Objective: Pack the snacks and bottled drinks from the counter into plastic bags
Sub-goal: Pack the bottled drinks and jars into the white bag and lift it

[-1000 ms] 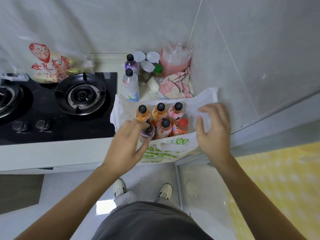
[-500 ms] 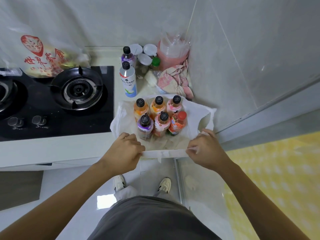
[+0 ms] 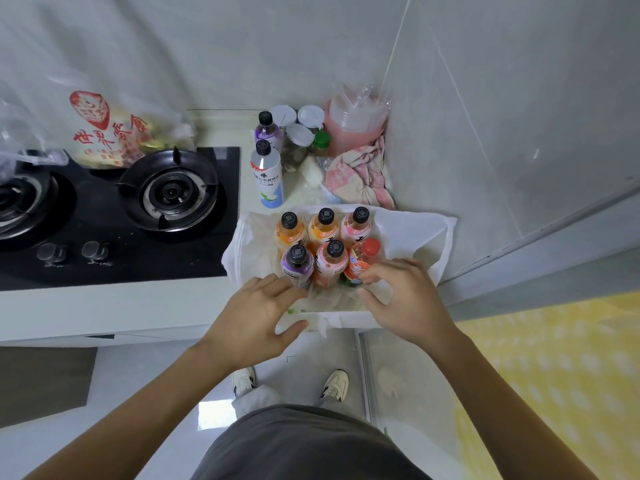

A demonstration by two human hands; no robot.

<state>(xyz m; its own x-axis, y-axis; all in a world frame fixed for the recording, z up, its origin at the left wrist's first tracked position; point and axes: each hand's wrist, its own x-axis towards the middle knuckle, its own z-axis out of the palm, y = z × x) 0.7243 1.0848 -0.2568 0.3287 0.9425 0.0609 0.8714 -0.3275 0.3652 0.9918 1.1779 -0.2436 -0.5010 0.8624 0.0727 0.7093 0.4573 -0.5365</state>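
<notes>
Head view: I look down on a white worktop [image 3: 114,306] with a black gas hob [image 3: 104,216] on its left part.
Bag: a white plastic bag [image 3: 412,233] lies spread wide at the worktop's front right corner, its near rim hanging over the front edge.
In the bag: six bottles stand upright in two rows. Back row has two orange bottles [image 3: 290,230] and a pink bottle [image 3: 356,225]; front row has a purple bottle [image 3: 297,263], a peach bottle [image 3: 331,261] and a red-capped bottle [image 3: 363,259].
Left hand: my left hand [image 3: 256,317] is wide, fingers spread and relaxed, at the bag's near rim just beside the purple bottle. It holds nothing that I can see.
Right hand: my right hand [image 3: 398,299] reaches into the bag, fingers loosely bent at the red-capped bottle. I cannot tell whether it grips anything.
Still outside: a white bottle [image 3: 266,178] and a small purple bottle [image 3: 266,131] stand behind the bag, towards the back edge.
Back left: a printed snack bag [image 3: 110,133] sits behind the hob.
</notes>
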